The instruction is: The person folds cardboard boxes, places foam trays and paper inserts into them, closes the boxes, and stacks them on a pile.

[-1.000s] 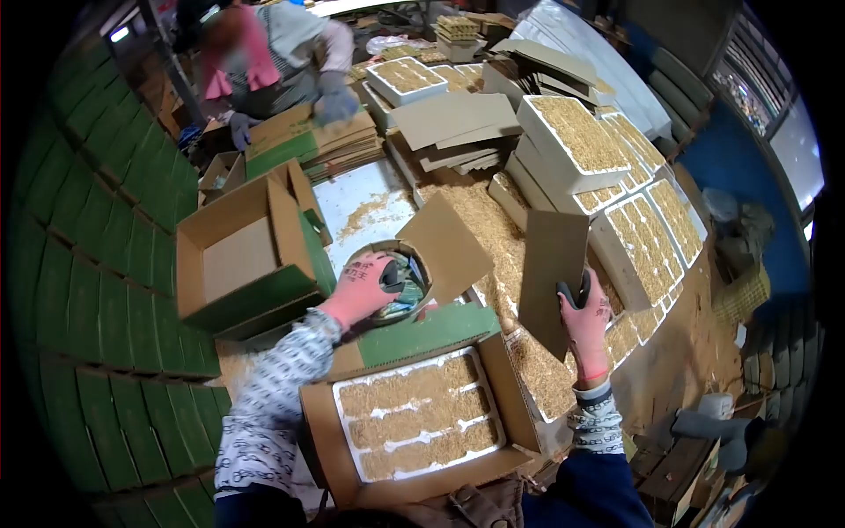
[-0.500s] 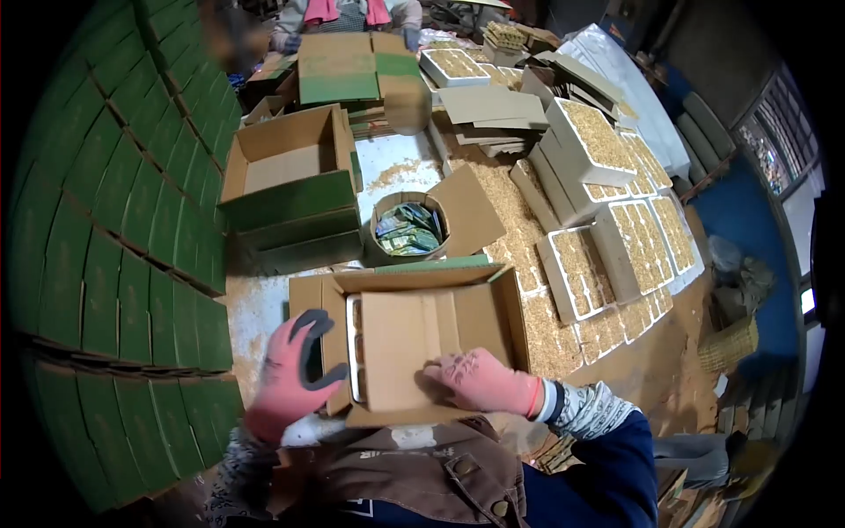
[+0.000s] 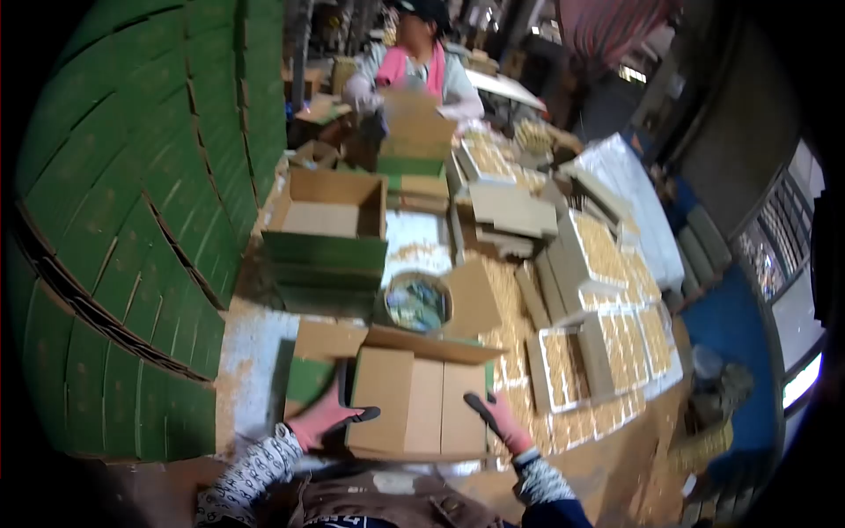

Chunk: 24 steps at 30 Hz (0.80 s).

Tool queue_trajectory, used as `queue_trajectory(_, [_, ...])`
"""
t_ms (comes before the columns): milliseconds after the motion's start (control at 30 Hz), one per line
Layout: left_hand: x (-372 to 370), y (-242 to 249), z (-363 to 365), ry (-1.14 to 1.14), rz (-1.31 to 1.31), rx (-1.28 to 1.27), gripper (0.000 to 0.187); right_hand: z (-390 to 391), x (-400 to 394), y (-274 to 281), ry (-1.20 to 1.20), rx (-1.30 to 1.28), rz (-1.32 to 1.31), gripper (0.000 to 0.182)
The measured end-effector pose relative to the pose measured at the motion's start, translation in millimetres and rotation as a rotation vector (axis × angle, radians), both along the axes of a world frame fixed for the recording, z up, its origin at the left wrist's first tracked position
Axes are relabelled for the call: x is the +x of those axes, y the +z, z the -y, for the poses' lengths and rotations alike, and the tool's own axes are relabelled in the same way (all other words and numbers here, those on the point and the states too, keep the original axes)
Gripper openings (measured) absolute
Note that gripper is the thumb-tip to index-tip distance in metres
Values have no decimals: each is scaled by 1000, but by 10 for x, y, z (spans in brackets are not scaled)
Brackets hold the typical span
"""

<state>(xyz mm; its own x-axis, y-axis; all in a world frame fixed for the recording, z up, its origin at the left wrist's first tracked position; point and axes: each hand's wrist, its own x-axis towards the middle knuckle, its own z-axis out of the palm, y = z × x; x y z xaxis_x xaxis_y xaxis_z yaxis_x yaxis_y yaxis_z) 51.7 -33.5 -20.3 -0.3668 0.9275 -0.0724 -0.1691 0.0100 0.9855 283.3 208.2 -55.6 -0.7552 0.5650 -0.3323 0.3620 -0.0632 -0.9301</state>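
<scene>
In front of me on the table sits an open cardboard box point(image 3: 424, 405), its short inner flaps folded inward over the contents. My left hand point(image 3: 330, 418), in a pink glove with dark fingertips, is at the box's left edge. Its fingers point up along the side and its thumb reaches over the left flap; the two are spread wide. At the right edge is my right hand point(image 3: 503, 422), gloved alike, its thumb and fingers apart around the box's corner. A long flap stands raised at the far side. What lies beneath the flaps is hidden.
Green cartons point(image 3: 114, 255) are stacked high on the left. Beyond the box stand a round container point(image 3: 421, 304) of packets and an open carton point(image 3: 326, 246). White trays point(image 3: 563, 370) with yellowish contents fill the right. Across the table a person point(image 3: 422, 79) stands behind another carton.
The box's side flaps are now folded inward, covering the cardboard sheet and white tray edge seen before. My right hand has moved from inside the box to its right edge. The view has tilted up.
</scene>
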Motion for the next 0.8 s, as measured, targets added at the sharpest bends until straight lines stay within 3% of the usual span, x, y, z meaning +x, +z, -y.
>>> queue_trajectory(33, [106, -131, -38, 106, 258, -67, 85, -95, 15, -118, 9, 37, 64, 33])
queue_trajectory(67, [179, -277, -54, 197, 521, -136, 81, -72, -84, 206, 66, 68, 340, 35])
queue_trajectory(100, [97, -318, -16, 56, 395, -130, 65, -58, -174, 473, 134, 102, 419, 41])
queue_trajectory(167, [-172, -316, -114, 19, 565, -74, 45, -175, -201, 639, 300, 299, 34, 52])
queue_trajectory(200, [-309, -203, -145, 66, 413, 40, 38, -291, -262, 628, 396, 529, -98, 59])
queue_trajectory(233, [-537, -241, -232, 195, 363, 142, 38, -470, -407, 662, 436, 899, -144, 53])
queue_trajectory(300, [-952, 523, -395, 301, 520, 280, 39, -570, -792, 1002, 69, 419, -298, 43])
queue_trajectory(333, [-1472, 150, -490, 418, 330, 394, 40, -485, -1050, 1284, -156, 98, -463, 38])
queue_trajectory(367, [-2028, -247, -554, 532, 147, 505, 41, -381, -1250, 1644, -175, 26, -551, 29])
queue_trajectory(433, [-2397, -203, -450, 472, 279, 556, 46, -848, -1630, 1347, -140, 937, -752, 26])
queue_trajectory(500, [-2631, -107, -297, 357, 546, 585, 56, -1182, -2073, 1216, -177, 741, -772, 33])
queue_trajectory(533, [-2496, 11, -363, 534, 510, 421, 56, -1226, -2273, 1208, -122, 562, -779, 35])
queue_trajectory(567, [-2332, 91, -476, 707, 475, 252, 57, -1212, -2463, 1161, -115, 558, -789, 35])
queue_trajectory(633, [-2366, -158, -503, 658, 483, 426, 53, -1053, -2822, 923, 19, 925, -811, 35])
queue_trajectory(700, [-2434, -341, -495, 704, 393, 444, 52, -1138, -3414, 417, 78, -176, -629, 35])
queue_trajectory(767, [-2528, -456, -493, 832, 219, 413, 51, -984, -3749, 383, 190, 736, -550, 46])
queue_trajectory(800, [-2581, -527, -508, 926, 72, 364, 50, -992, -3844, 468, 183, 603, -338, 62])
